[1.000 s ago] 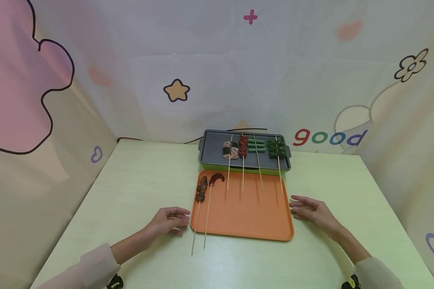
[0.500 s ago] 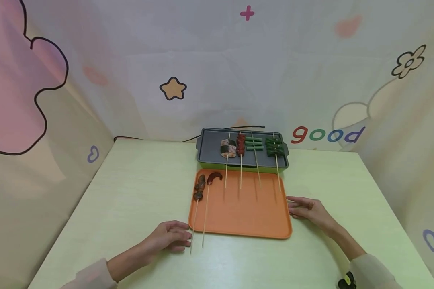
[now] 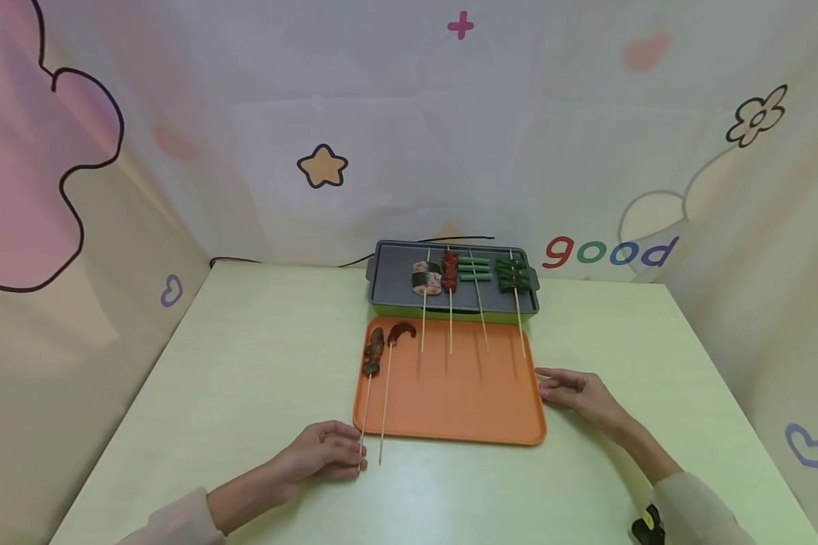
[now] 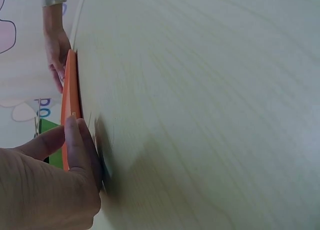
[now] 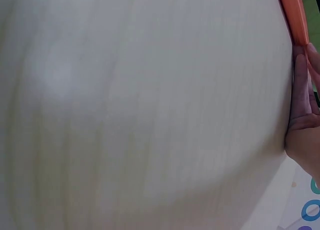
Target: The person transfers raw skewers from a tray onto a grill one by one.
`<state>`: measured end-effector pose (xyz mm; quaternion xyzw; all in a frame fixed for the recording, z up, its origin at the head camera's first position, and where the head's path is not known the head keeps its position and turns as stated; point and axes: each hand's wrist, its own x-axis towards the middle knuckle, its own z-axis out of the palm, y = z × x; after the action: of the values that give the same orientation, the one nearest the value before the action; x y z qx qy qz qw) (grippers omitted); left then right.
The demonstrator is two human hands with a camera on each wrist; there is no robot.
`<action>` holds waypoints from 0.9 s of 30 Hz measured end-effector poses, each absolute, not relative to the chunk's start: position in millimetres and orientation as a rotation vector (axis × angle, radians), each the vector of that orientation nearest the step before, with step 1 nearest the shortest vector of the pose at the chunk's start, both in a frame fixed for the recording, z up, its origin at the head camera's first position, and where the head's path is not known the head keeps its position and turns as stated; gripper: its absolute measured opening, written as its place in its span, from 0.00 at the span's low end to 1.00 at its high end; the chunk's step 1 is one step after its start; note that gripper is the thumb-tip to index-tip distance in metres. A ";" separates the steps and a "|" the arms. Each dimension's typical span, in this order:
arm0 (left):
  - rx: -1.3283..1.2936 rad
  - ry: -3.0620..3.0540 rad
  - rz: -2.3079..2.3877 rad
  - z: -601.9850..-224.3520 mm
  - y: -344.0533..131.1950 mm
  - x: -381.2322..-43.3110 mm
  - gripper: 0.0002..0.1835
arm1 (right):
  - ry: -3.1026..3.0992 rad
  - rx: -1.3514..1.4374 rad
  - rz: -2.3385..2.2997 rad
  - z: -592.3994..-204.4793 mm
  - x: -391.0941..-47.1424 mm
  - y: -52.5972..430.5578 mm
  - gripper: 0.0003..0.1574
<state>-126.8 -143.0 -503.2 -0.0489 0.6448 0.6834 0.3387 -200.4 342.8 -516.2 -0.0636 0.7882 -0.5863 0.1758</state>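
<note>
My left hand (image 3: 323,450) is at the near end of a skewer (image 3: 373,356) of brown, mushroom-like pieces, its fingertips pinching the stick by the tray's near-left corner. That skewer and another with a curled dark-red piece (image 3: 402,331) lie on the orange tray (image 3: 463,393), sticks overhanging its near edge. In the left wrist view the left hand's fingers (image 4: 75,147) lie close to the table, partly hiding the tray. My right hand (image 3: 586,397) holds the tray's right rim; in the right wrist view the orange rim (image 5: 295,19) runs between thumb and finger.
Behind the tray stands a green grill (image 3: 382,309) with a dark plate. On it lie a banded roll skewer (image 3: 426,278), a red skewer (image 3: 450,271), a green-stick skewer (image 3: 475,269) and a leafy green skewer (image 3: 511,276), sticks reaching over the tray. A black cable (image 3: 354,261) runs behind.
My left hand has moved down and right, from beside the tray's left edge to the skewer's stick end. The right hand has closed in on the tray's right rim. The view has shifted slightly.
</note>
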 end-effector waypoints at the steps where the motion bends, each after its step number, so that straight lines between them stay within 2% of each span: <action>1: -0.125 1.683 1.781 -503.1 -142.4 -126.9 0.20 | 2.242 -0.177 -1.649 -515.5 -200.9 342.6 0.34; 11: -0.122 1.696 1.786 -500.3 -139.0 -126.5 0.19 | 2.273 -0.148 -1.624 -515.0 -199.9 341.1 0.35; 27: -0.184 1.678 1.818 -498.1 -135.4 -128.0 0.24 | 2.287 -0.143 -1.619 -515.7 -199.4 341.4 0.34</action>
<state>-128.0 -135.4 -498.1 -0.0702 0.6398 0.6931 0.3246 -199.4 341.4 -515.7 -0.0504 0.8036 -0.5690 0.1673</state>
